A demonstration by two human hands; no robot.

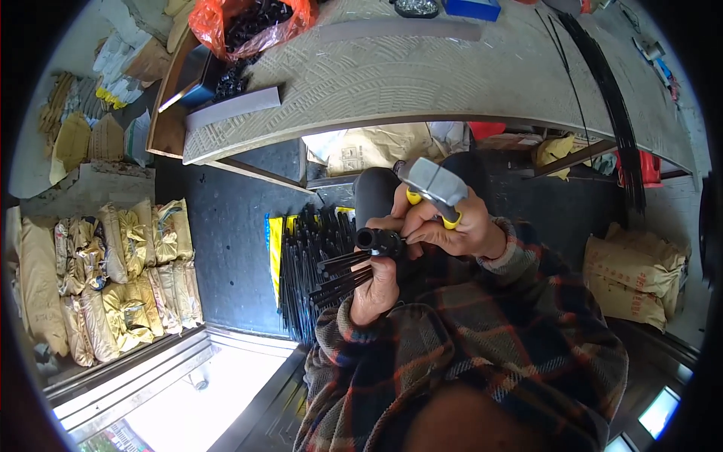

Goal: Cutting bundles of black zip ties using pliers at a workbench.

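Note:
My left hand (376, 290) is closed around a black plastic tube-shaped fitting (367, 239), its round open end facing up. Several thin black rods (343, 277) stick out to the left from the same hand. In my right hand (471, 226) is a tool with a blocky grey metal head (437, 181) and black-and-yellow grip parts; whether it is a hammer or pliers I cannot tell. The right thumb and fingertips pinch together beside the fitting. Anything small between them is hidden. Both hands are above my lap.
Left of my legs, many black rods (305, 256) lie bundled by a yellow bag (276, 260). Ahead stands a worktable (392, 83) with a red plastic bag (207, 26) of black parts and long black strips (614, 98). Wrapped packages (135, 248) lie left, brown sacks (636, 275) right.

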